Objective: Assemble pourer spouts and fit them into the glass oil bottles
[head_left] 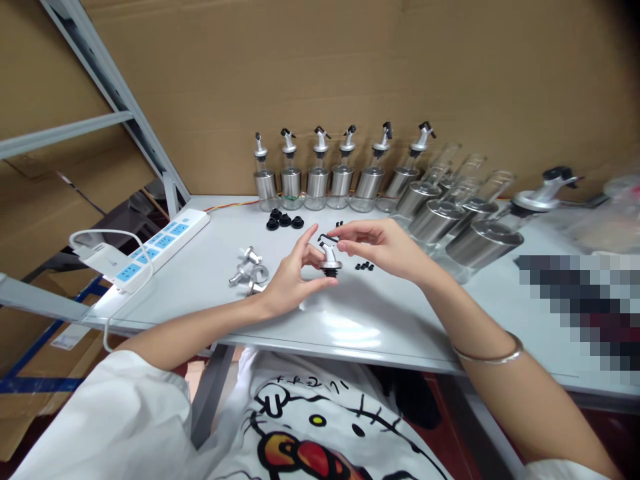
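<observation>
My left hand (295, 277) grips a silver pour spout (329, 262) with a black ribbed stopper underneath, held upright over the grey table. Between the fingertips of my right hand (377, 243) is a small black flip cap (327, 238), right at the top of the spout; whether it is joined to the spout I cannot tell. Left of my left hand lie several loose silver spout bodies (245, 275). Behind it sits a cluster of black stoppers (285, 220). Tiny black pieces (365, 266) lie under my right hand.
Along the cardboard backing stands a row of glass bottles with steel sleeves (317, 183), spouts fitted. More bottles without spouts (435, 217) stand at right, near a larger-looking spouted bottle (493, 233). A white power strip (163, 247) with a cable lies at left. The table's front edge (320, 353) is close to my body.
</observation>
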Demonstrator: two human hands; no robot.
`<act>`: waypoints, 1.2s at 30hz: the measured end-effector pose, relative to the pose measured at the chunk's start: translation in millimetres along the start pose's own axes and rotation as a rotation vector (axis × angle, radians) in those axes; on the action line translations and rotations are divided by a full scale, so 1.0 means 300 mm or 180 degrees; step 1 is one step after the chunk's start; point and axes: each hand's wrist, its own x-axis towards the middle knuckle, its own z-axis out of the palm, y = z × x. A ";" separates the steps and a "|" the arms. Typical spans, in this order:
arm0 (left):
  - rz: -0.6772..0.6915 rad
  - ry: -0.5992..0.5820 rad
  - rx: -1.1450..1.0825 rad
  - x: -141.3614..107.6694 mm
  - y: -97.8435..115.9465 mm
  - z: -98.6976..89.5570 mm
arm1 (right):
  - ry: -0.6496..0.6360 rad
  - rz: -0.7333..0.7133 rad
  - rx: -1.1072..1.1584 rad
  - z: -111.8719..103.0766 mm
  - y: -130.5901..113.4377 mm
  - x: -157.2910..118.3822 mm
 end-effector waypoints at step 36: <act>0.0125 0.0139 -0.0021 0.001 -0.006 0.005 | -0.0195 -0.0994 -0.2177 0.041 0.013 -0.008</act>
